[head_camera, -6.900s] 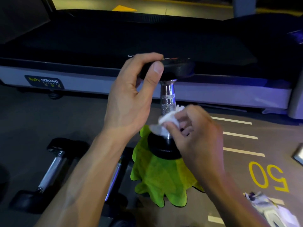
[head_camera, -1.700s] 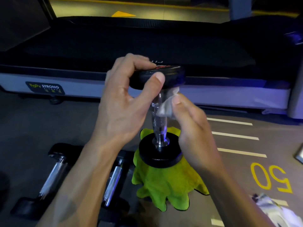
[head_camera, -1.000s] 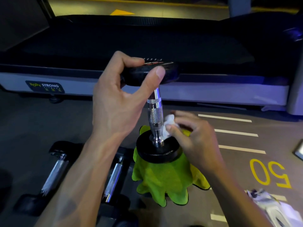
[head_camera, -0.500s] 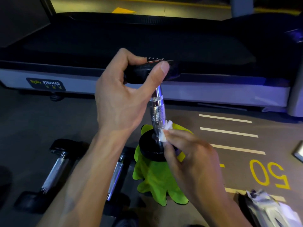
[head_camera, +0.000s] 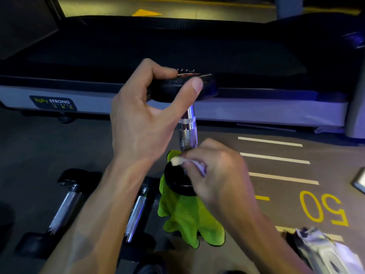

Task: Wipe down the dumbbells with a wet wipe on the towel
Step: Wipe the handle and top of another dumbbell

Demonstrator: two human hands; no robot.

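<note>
My left hand [head_camera: 142, 123] grips the upended black-and-chrome dumbbell [head_camera: 187, 131] on the crumpled green towel [head_camera: 185, 218] while my right hand [head_camera: 215, 171] pinches the white wet wipe [head_camera: 176, 161]; hard rubbing could topple it.

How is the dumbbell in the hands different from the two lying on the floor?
The held dumbbell stands upright; the two floor dumbbells lie flat. The held dumbbell's bottom end rests on the green towel; the floor dumbbells lie left of it, on the bare floor. The left hand grips the held one's top while the right hand rubs a wet wipe on it; nothing touches the others. All have shiny handles and black ends.
</note>
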